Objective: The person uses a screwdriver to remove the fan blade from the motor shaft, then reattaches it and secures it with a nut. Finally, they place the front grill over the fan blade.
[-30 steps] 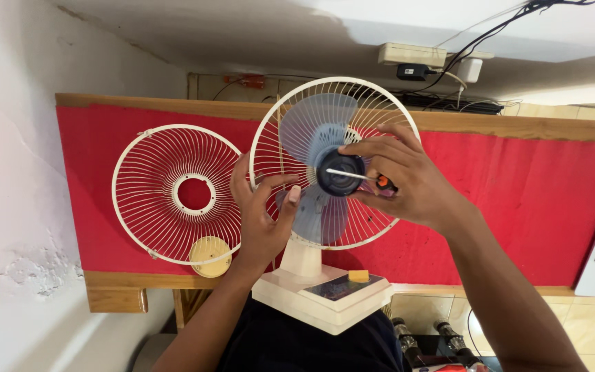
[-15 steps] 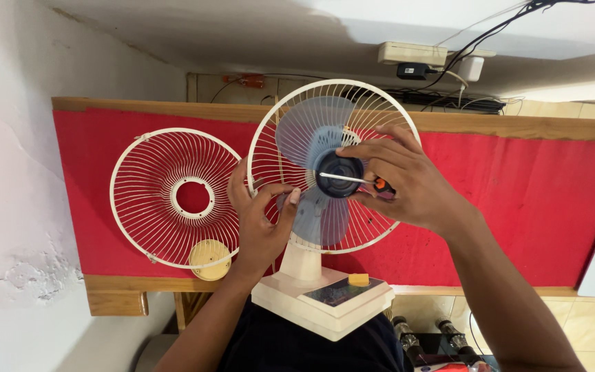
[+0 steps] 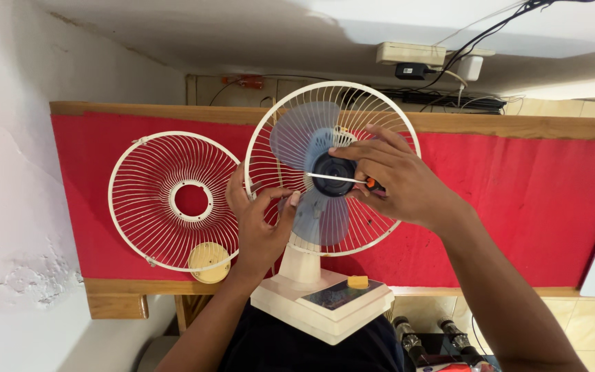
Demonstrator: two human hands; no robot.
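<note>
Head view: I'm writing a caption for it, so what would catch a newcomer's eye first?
The table fan at centre, its pale blue blades bared inside the rear grille. The right hand holds a screwdriver across the black hub, while the left hand grips the grille's rim. To the left, a detached white front grille lies flat on the red cloth.

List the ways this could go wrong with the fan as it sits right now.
1. The fan's base overhangs the table edge toward the person; a push could tip it off.
2. The screwdriver lies across the dark hub under the right hand; a slip might mark the blue blade.
3. The left hand pinches the blade edge by the rear grille; wires could catch fingers.
</note>
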